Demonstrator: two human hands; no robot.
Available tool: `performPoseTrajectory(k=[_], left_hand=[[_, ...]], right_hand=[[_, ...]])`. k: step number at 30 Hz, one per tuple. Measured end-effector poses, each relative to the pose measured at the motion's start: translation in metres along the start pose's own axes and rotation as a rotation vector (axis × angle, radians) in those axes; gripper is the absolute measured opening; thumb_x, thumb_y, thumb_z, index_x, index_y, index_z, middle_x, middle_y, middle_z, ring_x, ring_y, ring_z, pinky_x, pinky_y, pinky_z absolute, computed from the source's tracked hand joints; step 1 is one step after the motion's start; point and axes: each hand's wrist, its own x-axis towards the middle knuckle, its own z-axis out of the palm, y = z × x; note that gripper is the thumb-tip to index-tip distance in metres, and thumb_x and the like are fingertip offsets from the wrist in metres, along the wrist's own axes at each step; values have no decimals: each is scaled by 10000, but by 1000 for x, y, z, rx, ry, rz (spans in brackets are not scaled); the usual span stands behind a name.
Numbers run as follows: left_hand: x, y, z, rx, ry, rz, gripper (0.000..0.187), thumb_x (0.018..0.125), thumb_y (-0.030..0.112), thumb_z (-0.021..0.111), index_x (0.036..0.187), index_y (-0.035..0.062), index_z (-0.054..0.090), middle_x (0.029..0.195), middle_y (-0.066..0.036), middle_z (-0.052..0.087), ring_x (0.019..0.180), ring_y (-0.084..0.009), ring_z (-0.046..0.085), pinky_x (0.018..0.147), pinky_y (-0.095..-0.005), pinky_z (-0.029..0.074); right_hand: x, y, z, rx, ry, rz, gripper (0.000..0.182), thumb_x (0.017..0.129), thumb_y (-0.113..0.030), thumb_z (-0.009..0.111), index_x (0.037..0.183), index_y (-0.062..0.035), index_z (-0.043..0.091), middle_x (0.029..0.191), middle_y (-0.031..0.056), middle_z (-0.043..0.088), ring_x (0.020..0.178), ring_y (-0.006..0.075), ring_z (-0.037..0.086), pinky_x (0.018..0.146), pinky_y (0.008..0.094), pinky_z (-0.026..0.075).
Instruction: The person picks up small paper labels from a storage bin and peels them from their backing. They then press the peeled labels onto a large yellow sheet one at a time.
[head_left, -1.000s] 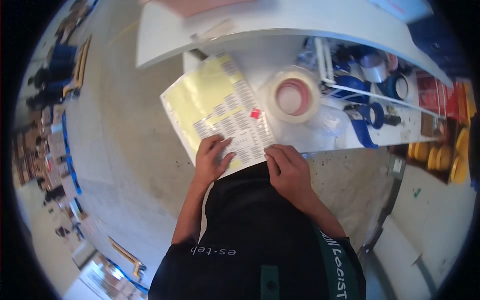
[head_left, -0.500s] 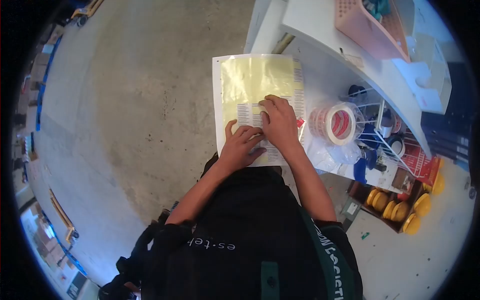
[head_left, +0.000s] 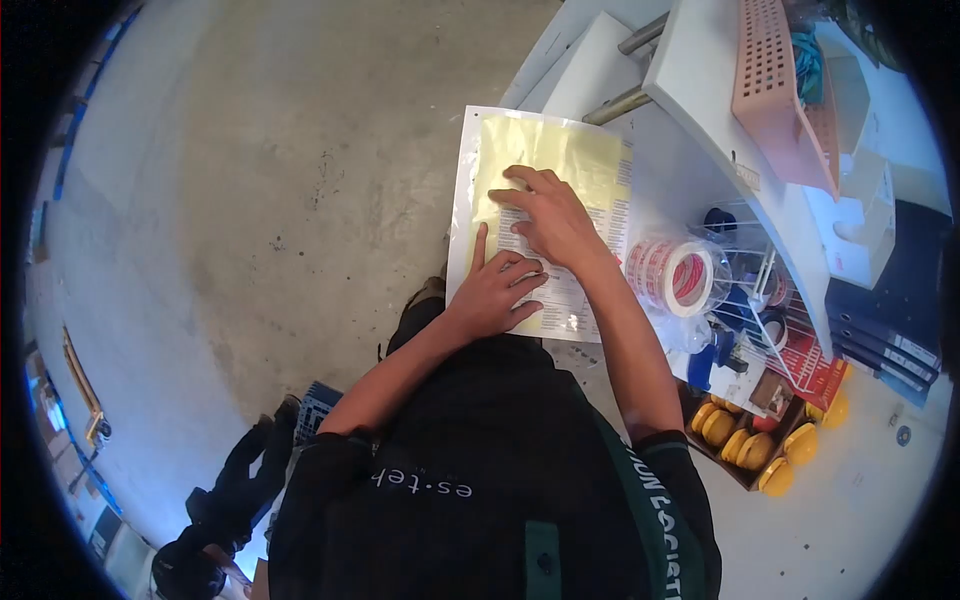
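Note:
A white printed sheet (head_left: 464, 200) with a glossy yellow area (head_left: 585, 150) over part of it lies under both my hands. Several blocks of small text, too small to read, run along its right and lower parts. My left hand (head_left: 492, 297) rests on the lower left of the sheet, fingers spread. Higher up, my right hand (head_left: 550, 217) lies over the yellow area with its fingers apart. Neither hand grips anything. A clear bag with rolls of printed tape (head_left: 660, 272) sits just right of the sheet.
At the upper right, a pink basket (head_left: 765, 90) stands on a white shelf (head_left: 705, 110). Below are a white wire rack (head_left: 765, 275) and a box of yellow round objects (head_left: 735, 440). Dark binders (head_left: 880, 345) stand far right. Another person (head_left: 215, 510) is at lower left.
My right hand has moved up and left across the sheet, its fingers spreading more. My left index finger now points further up. The view has shifted, bringing the other person more into sight.

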Motion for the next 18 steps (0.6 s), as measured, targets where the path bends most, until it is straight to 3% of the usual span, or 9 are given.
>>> performPoseTrajectory(k=[5, 11, 18], left_hand=[[1, -1, -1, 0, -16, 15, 363, 795, 347, 767, 1101, 157, 715, 1116, 42, 630, 1103, -183, 574, 1188, -720, 86], [0, 0, -1, -15, -9, 5, 351, 792, 324, 767, 1093, 150, 719, 1116, 34, 635, 1103, -182, 577, 1194, -709, 95], [-2, 3, 2, 0, 20, 29, 311, 781, 293, 780, 1041, 134, 722, 1116, 24, 641, 1110, -186, 585, 1213, -657, 137]], right_hand=[[10, 11, -7, -7, -93, -28, 601, 696, -106, 822, 1273, -199, 684, 1470, 54, 525, 1241, 316, 527, 1060, 416, 433], [1, 19, 0, -19, -35, -24, 614, 714, -172, 831, 1304, -226, 666, 1525, -17, 485, 1295, 358, 481, 1099, 458, 392], [-4, 14, -3, -13, -52, -9, 569, 747, -158, 812, 1295, -218, 671, 1507, 10, 502, 1340, 339, 444, 1128, 465, 353]])
